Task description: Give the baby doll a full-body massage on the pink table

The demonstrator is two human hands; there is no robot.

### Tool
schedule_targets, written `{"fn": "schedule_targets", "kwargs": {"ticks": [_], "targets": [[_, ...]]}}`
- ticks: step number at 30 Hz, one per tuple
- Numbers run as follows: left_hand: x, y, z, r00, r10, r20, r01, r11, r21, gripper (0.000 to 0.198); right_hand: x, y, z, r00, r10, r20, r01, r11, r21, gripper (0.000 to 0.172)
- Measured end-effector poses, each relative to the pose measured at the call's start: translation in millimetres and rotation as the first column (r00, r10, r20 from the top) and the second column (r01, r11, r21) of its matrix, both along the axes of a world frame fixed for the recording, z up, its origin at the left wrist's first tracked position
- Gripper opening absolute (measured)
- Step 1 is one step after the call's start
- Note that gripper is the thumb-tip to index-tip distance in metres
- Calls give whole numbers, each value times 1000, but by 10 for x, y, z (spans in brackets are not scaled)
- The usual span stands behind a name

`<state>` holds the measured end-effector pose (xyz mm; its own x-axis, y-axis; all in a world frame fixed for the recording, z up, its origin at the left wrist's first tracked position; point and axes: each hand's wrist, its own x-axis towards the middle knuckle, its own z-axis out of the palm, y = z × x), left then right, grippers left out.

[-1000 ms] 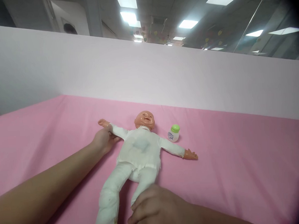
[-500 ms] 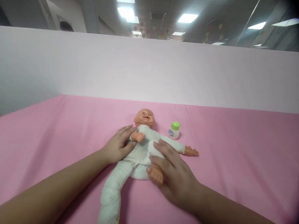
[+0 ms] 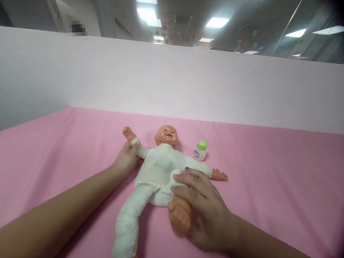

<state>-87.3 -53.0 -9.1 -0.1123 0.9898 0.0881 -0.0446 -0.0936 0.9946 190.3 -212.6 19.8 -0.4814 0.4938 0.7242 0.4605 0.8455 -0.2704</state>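
Note:
A baby doll (image 3: 156, 164) with a white cloth body lies on its back, head toward the far wall. My left hand (image 3: 127, 157) is closed round its raised arm at the left, just below the plastic hand, which points up and away. With my right hand (image 3: 205, 207) I grip the doll's bent leg, whose bare foot (image 3: 180, 216) faces me. The fingers of that hand wrap over the white cloth of the leg. The doll's other leg stretches toward me, and its other arm lies out to the right.
A small clear bottle (image 3: 200, 151) with a green cap stands right of the doll's head. Pink cloth (image 3: 276, 177) covers the surface beneath. A white padded wall (image 3: 170, 83) rises behind, with ceiling lights above it.
My left hand has moved the doll's arm from across its chest outward and up to the left. My right hand keeps the leg bent, with the foot slightly lower and nearer me.

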Motion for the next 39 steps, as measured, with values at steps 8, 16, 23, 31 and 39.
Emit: {"fn": "schedule_targets", "kwargs": {"ticks": [8, 16, 23, 31, 39], "targets": [[-151, 132, 122, 926, 187, 327, -97, 957, -273, 12, -236, -142, -166, 856, 450, 256, -423, 893, -154, 24], [-126, 118, 60, 936, 138, 324, -74, 976, -203, 17, -294, -120, -340, 857, 394, 333, -404, 914, -42, 24], [-15, -87, 26, 963, -65, -263, 120, 972, 201, 46, -112, -149, -142, 988, 152, -3, -149, 970, 191, 45], [89, -323, 120, 437, -25, -899, 517, 824, 229, 63, 1, 260, -259, 980, -173, -98, 158, 976, -150, 51], [73, -299, 73, 508, -56, -860, 485, 843, 232, 65, 51, 464, -322, 963, -225, -151, 133, 878, -459, 62]]}}
